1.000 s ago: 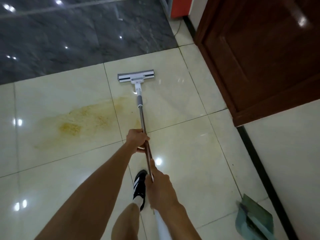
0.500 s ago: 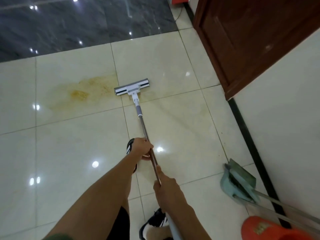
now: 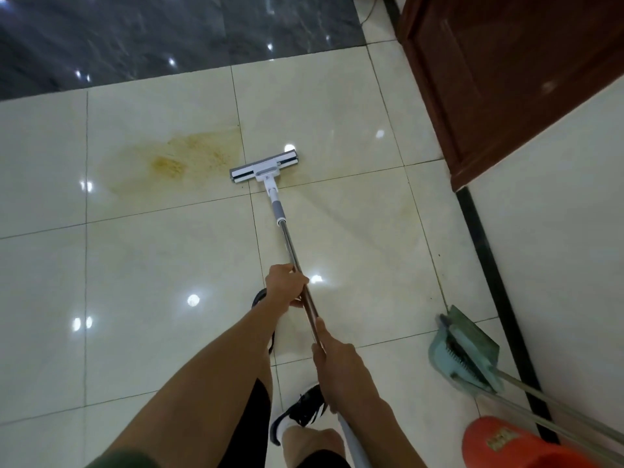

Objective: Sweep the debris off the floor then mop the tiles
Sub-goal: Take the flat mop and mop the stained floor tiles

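A white flat mop (image 3: pixel 265 169) lies head-down on glossy cream tiles (image 3: pixel 152 265). A yellow-brown stain (image 3: pixel 175 160) spreads just left of its head.

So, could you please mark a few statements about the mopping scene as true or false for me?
1. Both hands grip the mop handle. True: the left hand holds it ahead of the right hand.
2. The mop head sits in the middle of the yellow stain. False: it lies at the stain's right edge, on the cream tiles.
3. A green dustpan rests on the floor near the wall at right. True.
4. The wooden door is to the left of the mop. False: it stands at upper right.
5. The floor beyond the cream tiles is dark stone. True.
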A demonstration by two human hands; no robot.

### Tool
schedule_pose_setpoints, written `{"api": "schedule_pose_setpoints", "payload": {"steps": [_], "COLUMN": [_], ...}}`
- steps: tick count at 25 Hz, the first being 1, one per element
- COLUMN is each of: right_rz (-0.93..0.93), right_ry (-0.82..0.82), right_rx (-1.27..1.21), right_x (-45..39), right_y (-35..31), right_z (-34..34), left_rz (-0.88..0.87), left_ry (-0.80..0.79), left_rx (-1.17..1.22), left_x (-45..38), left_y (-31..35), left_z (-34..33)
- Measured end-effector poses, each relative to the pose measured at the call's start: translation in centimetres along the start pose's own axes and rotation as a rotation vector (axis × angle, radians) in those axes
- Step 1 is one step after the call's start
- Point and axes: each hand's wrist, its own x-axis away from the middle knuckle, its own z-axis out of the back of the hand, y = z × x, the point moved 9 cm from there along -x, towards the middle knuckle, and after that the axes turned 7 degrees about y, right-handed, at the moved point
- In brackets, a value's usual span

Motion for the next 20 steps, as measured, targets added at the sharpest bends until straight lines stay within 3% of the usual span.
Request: {"api": "schedule_pose_setpoints", "payload": {"steps": [10,16,20], "right_rz": [0.018,0.013,-0.049], "right_ry": [-0.019,-0.007,-0.057], "right_rx": [0.042,0.106,0.095], "right_x": [-19.8,-35.3,-39.4], "right_y": [-13.3,-27.1,-29.0], "right_z": [7.9,13.7,15.8], "left_rz": [0.034,0.097,0.125], "left_ry": [0.006,0.083,0.066], "left_rx": [0.146,0.229,0.229], "left_x": [-18.2,-31.9,-35.5], "left_y": [16.4,29.7,33.5], "left_z": [5.1,12.8,13.8]}}
